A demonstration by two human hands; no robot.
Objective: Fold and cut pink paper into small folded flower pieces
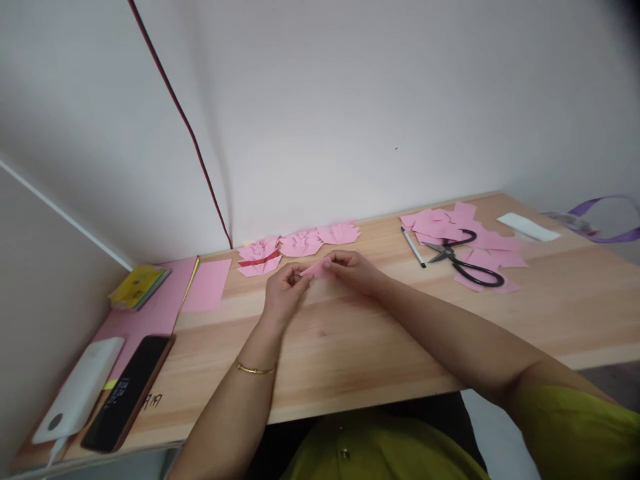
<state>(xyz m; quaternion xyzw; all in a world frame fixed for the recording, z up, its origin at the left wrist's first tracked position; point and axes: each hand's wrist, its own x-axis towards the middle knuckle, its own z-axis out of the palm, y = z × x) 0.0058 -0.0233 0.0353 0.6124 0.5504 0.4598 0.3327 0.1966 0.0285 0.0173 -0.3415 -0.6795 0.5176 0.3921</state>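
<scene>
Over the pale wooden tabletop (350, 360), the left hand (286, 291) and right hand (353, 271) pinch opposite ends of a small pink paper piece (316, 269), likely to steady it; black-handled metal scissors (448, 254) lie across loose pink paper cuttings (495, 239), seemingly within reach.

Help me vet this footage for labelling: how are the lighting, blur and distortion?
Head view: soft, dullish light on the table; left hand, right hand and the pink paper between them slightly soft; phone digits hard to read; dark blur in the upper right corner; right sleeve seemingly stretched by the wide lens.
</scene>
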